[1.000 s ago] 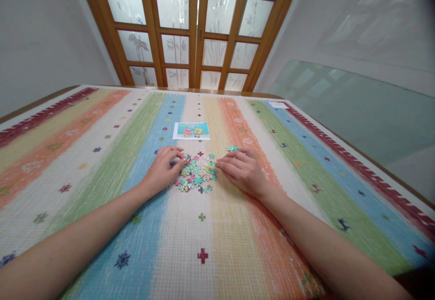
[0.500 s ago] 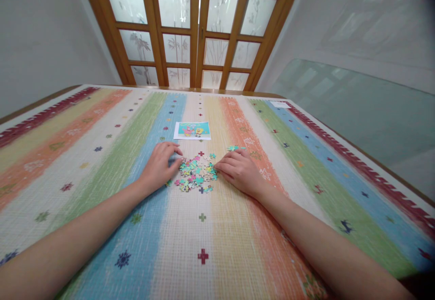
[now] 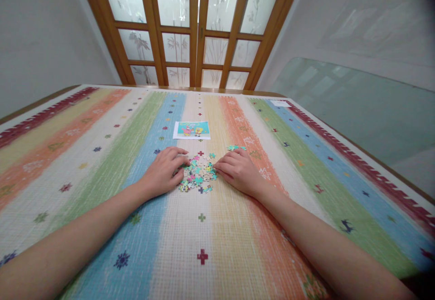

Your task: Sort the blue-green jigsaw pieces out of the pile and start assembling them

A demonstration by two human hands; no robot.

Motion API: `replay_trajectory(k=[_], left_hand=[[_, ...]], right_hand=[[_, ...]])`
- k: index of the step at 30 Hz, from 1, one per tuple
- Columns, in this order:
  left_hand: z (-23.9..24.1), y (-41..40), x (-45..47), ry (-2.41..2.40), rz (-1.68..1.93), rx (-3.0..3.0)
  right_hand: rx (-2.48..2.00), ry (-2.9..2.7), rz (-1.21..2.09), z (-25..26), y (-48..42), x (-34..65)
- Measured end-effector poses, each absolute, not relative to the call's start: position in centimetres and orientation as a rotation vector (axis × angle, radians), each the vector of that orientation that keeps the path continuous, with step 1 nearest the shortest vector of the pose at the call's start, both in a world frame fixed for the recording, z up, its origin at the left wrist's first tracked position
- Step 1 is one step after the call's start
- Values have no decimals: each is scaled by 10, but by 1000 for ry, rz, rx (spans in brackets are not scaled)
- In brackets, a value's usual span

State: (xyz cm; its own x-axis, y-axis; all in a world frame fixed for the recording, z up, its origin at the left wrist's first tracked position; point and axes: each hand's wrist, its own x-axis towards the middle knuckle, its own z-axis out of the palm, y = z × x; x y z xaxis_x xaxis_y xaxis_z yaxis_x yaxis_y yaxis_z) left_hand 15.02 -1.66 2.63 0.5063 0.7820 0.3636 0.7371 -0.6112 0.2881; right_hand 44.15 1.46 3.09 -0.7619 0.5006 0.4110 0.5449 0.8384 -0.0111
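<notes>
Striped tablecloth (image 3: pixel 185 236) and glazed doors (image 3: pixel 193 32) suggest a home.

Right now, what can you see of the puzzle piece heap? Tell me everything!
The heap of puzzle pieces lies jumbled on the striped tablecloth. Its small, flat pieces look like card, with knobs and notches; some show teal, pink or yellow, others plain beige. The left hand has its fingers over the heap's left edge; the right hand has its fingertips at the right edge. Whether either grips one, I can't tell.
</notes>
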Motion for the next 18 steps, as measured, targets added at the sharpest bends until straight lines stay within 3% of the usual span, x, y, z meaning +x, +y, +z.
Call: replay_trajectory(k=[18], left_hand=[[18,-7,152,1259,783,2716]], right_hand=[[-709,-2570,-233,28,17,440]])
